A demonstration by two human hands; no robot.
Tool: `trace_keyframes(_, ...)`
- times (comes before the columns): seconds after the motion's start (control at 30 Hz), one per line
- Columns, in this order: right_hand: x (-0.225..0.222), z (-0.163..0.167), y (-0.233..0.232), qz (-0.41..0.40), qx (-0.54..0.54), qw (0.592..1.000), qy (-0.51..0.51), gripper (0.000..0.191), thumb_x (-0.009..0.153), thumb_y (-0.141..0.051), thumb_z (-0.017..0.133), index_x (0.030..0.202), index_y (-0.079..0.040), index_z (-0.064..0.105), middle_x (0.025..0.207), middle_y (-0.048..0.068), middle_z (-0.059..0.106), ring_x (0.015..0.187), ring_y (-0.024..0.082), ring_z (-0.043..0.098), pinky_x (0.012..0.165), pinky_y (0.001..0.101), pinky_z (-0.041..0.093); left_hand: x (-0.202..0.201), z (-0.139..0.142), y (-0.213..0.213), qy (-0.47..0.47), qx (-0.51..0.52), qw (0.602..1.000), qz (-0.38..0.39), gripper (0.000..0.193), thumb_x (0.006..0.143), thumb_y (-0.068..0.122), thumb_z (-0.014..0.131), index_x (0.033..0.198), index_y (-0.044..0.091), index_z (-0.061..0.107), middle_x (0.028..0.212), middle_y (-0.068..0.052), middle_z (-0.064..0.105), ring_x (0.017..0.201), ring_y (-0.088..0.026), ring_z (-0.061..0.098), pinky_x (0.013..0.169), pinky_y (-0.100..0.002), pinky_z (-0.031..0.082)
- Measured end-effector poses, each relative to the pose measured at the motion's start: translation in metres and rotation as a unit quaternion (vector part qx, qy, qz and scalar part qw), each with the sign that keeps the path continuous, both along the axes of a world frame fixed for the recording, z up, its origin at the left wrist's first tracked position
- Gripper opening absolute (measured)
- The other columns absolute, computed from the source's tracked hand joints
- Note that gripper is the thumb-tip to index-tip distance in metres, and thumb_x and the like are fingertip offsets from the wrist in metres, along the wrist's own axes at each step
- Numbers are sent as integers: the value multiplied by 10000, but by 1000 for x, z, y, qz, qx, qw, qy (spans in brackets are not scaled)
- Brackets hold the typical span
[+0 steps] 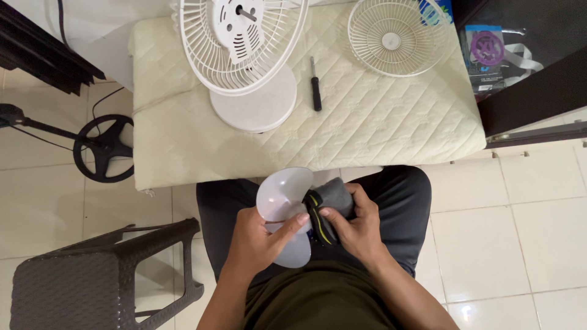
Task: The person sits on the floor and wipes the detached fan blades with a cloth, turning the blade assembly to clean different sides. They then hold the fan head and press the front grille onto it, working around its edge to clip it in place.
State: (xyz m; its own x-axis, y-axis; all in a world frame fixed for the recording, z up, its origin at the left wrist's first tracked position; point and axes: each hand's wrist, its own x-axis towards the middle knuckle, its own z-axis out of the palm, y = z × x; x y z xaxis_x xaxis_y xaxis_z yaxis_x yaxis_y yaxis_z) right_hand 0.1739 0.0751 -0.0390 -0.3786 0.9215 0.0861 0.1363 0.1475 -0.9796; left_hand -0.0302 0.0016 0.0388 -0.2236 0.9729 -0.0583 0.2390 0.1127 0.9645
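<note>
While the left hand (260, 241) grips a translucent white fan blade (285, 211) over the lap, thumb pressed on its face, the right hand (358, 229) closes around a grey cloth (330, 205) held against the blade. Beyond the knees, a quilted cream pad (379, 128) carries a white fan body (244, 55), a loose grille (397, 33) and a screwdriver (315, 85). A dark wicker stool (92, 278) stands on pale floor tiles (538, 232).

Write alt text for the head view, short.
Seen from above, a seated person holds a translucent fan blade in the left hand while the right hand presses a dark grey cloth against it. On the quilted table ahead stand a white fan with its rear grille, a screwdriver and the detached front grille.
</note>
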Motion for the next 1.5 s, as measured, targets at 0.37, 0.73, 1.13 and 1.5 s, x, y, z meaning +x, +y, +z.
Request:
trace_keyframes(0.37, 13, 6, 7, 50, -132, 982, 123, 358, 914, -60, 741, 1237, 0, 597, 1078, 55, 705, 979, 96, 656, 864, 261, 544, 3, -3, 0, -28, 4, 999, 19, 300, 849, 292, 802, 945, 8, 791, 675, -67, 777, 598, -108, 716, 545, -260, 524)
trace_keyframes(0.73, 18, -11, 6, -60, -30, 998, 3, 169, 1047, -145, 629, 1098, 14, 661, 845, 17, 674, 747, 70, 578, 658, 236, 502, 10, -6, 1, -38, -26, 999, 19, 323, 841, 317, 808, 934, 8, 800, 670, -80, 782, 591, -119, 726, 537, -257, 532)
trace_keyframes(1.13, -14, 17, -3, -27, -94, 989, 108, 472, 896, -39, 678, 1327, 5, 491, 1155, 51, 661, 1040, 118, 632, 913, 268, 523, 9, -15, -1, -90, 54, 988, 115, 355, 895, 303, 780, 1000, -36, 777, 793, -83, 790, 695, -116, 723, 600, -250, 546)
trace_keyframes(1.5, 3, 7, 20, -147, 86, 980, -102, 246, 1127, -202, 476, 1233, 17, 516, 996, 84, 611, 915, 109, 554, 800, 273, 489, 9, -16, 0, -81, 43, 995, 42, 390, 1001, 350, 639, 1052, -13, 774, 718, -52, 740, 621, -71, 638, 525, -242, 461)
